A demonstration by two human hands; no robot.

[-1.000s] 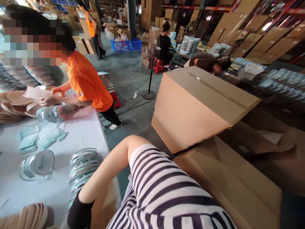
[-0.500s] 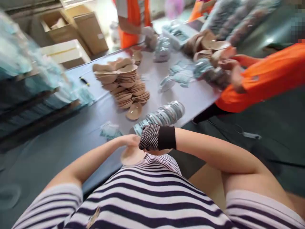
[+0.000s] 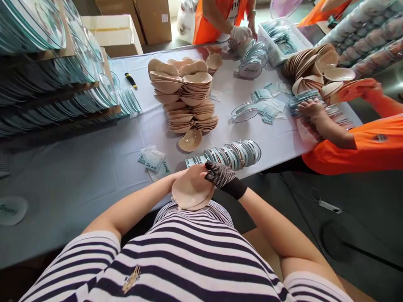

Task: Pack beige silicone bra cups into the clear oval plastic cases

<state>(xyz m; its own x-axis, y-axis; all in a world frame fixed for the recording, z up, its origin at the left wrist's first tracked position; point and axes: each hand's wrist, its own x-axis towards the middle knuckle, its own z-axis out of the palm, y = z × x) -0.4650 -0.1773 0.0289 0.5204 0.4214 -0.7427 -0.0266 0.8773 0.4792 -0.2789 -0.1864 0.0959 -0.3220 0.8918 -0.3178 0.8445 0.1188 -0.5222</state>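
Note:
Close to my striped shirt, two beige bra cups (image 3: 192, 188) are held one against the other. My right hand (image 3: 220, 174), in a black dotted fingerless glove, pinches their upper right edge between thumb and fingers. Most of my left hand (image 3: 179, 176) is hidden behind the cups; it supports them from the left. Just beyond my hands lies a row of clear round cases (image 3: 233, 153). A tall stack of beige bra cups (image 3: 189, 96) stands farther back, with a single cup (image 3: 190, 140) at its near end. Printed sachets (image 3: 154, 160) lie left of my hands.
Racks of clear round lids (image 3: 85, 92) line the left side. A yellow-black cutter (image 3: 131, 80) lies near them. More sachets (image 3: 269, 102) and a white basket (image 3: 285, 40) are to the right. Co-workers in orange handle cases at the right edge (image 3: 315, 113) and the far edge (image 3: 242, 37).
The bra cups have come up and turned towards me, lying together between my hands. My right hand has turned from a closed fist-like pose to a pinch on their edge. The view has swung slightly.

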